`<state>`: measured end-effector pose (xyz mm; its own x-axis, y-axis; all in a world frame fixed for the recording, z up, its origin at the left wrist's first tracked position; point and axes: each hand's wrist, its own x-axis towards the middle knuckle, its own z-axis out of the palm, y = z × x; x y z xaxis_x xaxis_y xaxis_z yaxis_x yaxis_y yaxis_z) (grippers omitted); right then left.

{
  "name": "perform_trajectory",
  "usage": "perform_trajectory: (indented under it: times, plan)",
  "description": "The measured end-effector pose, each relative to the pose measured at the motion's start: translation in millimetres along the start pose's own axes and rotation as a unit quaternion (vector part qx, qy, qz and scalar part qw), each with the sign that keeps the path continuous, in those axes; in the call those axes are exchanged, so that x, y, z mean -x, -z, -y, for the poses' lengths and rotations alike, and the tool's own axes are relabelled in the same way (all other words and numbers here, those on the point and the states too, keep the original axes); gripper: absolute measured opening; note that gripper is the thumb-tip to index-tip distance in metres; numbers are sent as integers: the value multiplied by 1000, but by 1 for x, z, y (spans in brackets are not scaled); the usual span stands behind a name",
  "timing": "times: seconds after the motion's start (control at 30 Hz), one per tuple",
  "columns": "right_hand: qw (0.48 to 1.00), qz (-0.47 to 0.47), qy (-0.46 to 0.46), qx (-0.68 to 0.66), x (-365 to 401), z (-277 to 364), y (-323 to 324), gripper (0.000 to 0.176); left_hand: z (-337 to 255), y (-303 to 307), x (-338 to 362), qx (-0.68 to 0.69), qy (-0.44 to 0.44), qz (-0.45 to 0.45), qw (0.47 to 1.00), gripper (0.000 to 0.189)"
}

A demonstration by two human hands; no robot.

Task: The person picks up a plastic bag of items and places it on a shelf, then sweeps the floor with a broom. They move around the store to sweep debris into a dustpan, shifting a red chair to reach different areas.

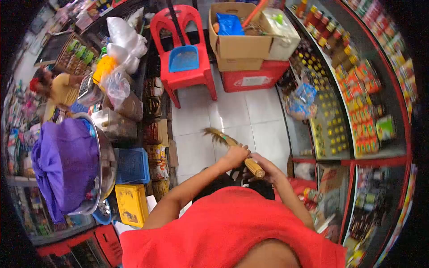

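Note:
A straw hand broom (230, 140) is held slantwise in front of my body. Its frayed bristle tip points up and left over the floor, and its ribbed, bound handle end points down and right. My left hand (237, 155) is closed around the middle of the broom. Cupped about the handle end is my right hand (267, 168), with its fingers against the far side and partly hidden. Behind both hands lie my dark patterned shorts and the white tiles.
White floor tiles (192, 154) stretch ahead. A red plastic chair (193, 79) bears a blue dustpan (183, 58). Beside it, a cardboard box (241, 47) stands on a red cooler (255, 80). Bottle shelves (326, 111) line the right. A purple cloth bundle (67, 165) and another person (65, 89) are left.

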<state>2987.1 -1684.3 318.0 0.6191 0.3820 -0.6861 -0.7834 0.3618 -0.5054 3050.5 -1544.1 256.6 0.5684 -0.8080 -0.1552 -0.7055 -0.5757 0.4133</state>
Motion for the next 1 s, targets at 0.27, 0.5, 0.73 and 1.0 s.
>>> perform_trajectory:
  times: [0.27,0.5,0.73,1.0]
  plan:
    - [990,-37,-104,-85,-129,121,41,42,159,57,-83,234,18,-159,959,37]
    - [924,-55,-142,-352,-242,167,58,43,417,193,-116,197,185,-279,921,48]
    - [950,-105,-159,-249,-328,225,57,27,614,340,-205,157,252,-467,833,76]
    - [947,-106,-169,-251,-360,285,30,16,677,376,-280,310,240,-460,797,43]
